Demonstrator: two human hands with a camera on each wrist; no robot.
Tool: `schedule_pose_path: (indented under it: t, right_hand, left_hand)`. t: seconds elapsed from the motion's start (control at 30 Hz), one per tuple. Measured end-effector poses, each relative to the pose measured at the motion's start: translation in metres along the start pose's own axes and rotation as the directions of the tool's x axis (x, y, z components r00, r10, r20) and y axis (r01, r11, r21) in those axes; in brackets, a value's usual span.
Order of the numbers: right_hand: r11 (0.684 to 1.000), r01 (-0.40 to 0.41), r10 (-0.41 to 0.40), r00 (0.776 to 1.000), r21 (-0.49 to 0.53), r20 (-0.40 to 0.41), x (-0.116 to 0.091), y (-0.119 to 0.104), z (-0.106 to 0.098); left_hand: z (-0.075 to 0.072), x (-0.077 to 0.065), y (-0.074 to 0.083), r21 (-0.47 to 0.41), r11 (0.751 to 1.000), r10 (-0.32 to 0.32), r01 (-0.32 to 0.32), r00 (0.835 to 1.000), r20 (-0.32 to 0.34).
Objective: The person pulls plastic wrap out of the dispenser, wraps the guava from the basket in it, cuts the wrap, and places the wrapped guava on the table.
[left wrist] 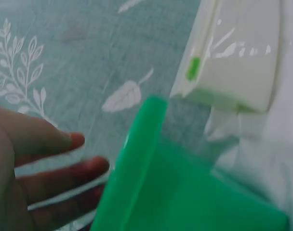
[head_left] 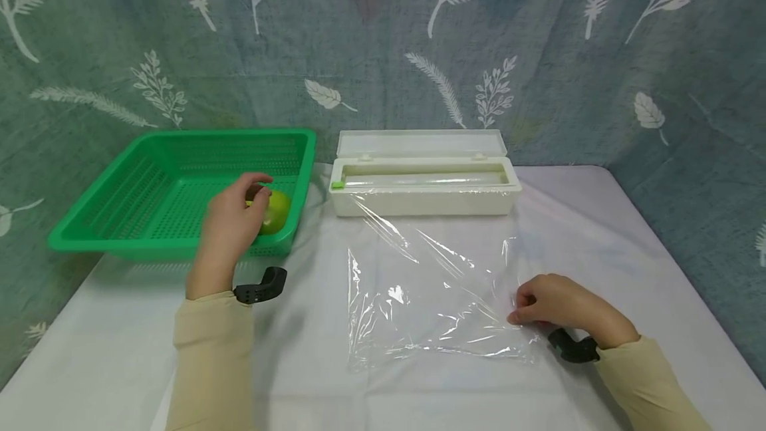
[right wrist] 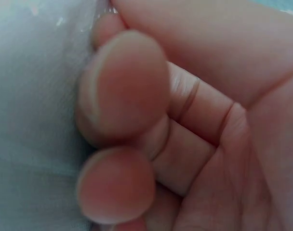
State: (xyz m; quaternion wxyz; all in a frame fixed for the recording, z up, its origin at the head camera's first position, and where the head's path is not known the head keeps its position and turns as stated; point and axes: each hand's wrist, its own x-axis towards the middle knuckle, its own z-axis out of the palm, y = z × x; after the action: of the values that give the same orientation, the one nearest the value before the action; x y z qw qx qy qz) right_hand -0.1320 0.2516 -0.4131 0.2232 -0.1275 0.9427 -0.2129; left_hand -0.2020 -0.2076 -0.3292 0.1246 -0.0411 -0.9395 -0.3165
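A round yellow-green fruit [head_left: 276,211] lies in the right end of a green plastic basket [head_left: 173,245]. My left hand [head_left: 230,217] is over the basket beside it, thumb and fingers apart and partly covering the fruit in the head view. In the left wrist view those fingers [left wrist: 64,178] are spread behind the basket's rim, with the fruit out of sight. A sheet of clear plastic wrap [head_left: 419,298] stretches forward from its dispenser box [head_left: 425,203] over the white cloth. At the sheet's near right corner, my right hand [head_left: 562,301] pinches the edge with curled fingers.
The dispenser's lid [head_left: 421,143] is raised, with the wrap roll [head_left: 425,179] visible inside and a small green piece [head_left: 338,185] at its left end. A leaf-patterned grey-green curtain [head_left: 383,52] hangs behind the white-covered table [head_left: 311,391] and along its sides.
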Motion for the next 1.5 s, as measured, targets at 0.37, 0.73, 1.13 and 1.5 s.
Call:
schedule_pose_path:
  t: [0.37,0.73,1.13,1.5]
  right_hand:
    - [1.000,0.013,-0.013,1.000,-0.023,-0.012,0.000,0.000,-0.001]
    - [0.999,0.023,-0.024,1.000,-0.035,-0.018,0.001,-0.003,-0.004]
    - [0.999,0.046,-0.046,0.999,-0.029,-0.026,-0.003,-0.002,-0.003]
    - [0.999,0.036,-0.037,0.999,-0.010,-0.025,-0.001,0.000,0.001]
  left_hand:
    - [0.009,0.006,-0.015,0.268,0.957,-0.135,0.108,0.987,0.085]
    - [0.006,0.011,-0.012,0.373,0.913,-0.252,0.163,0.946,0.202]
    - [0.008,0.022,-0.015,0.334,0.932,-0.260,0.142,0.903,0.341]
    - [0.003,0.028,-0.016,0.331,0.939,-0.244,0.096,0.864,0.440]
